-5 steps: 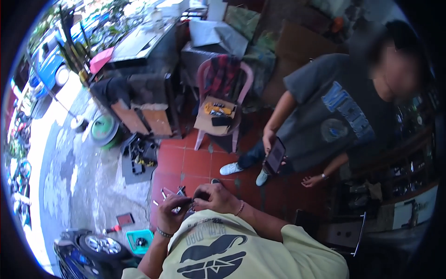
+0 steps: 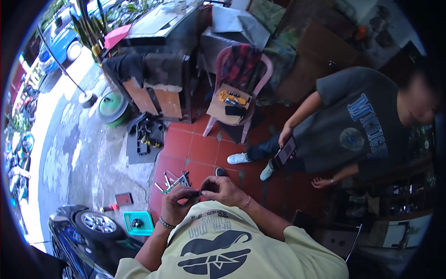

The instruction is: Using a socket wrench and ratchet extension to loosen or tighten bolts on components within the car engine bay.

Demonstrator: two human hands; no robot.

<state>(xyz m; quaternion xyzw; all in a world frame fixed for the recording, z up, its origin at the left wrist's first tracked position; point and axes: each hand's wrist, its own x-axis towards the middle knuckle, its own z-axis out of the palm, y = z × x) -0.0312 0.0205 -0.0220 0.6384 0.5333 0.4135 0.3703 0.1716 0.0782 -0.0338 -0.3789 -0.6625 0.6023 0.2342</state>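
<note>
1. Too small to identify: dark part (image 2: 200, 191) pinched between left hand (image 2: 179, 201) and right hand (image 2: 226, 189), mostly covered by fingertips.
2. Cut off at lower edge: yellow shirt (image 2: 232, 251) and both forearms.
3. Blurred, possibly wrenches: metal tools (image 2: 173, 180) on red floor tiles (image 2: 200, 149).
4. Indistinct: contents of teal tray (image 2: 138, 223).

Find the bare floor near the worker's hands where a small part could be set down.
Red tiles lie bare between the scattered tools and the pink plastic chair. Grey concrete is open between the green reel and the teal tray. It is crowded right under the left hand and right hand.
</note>
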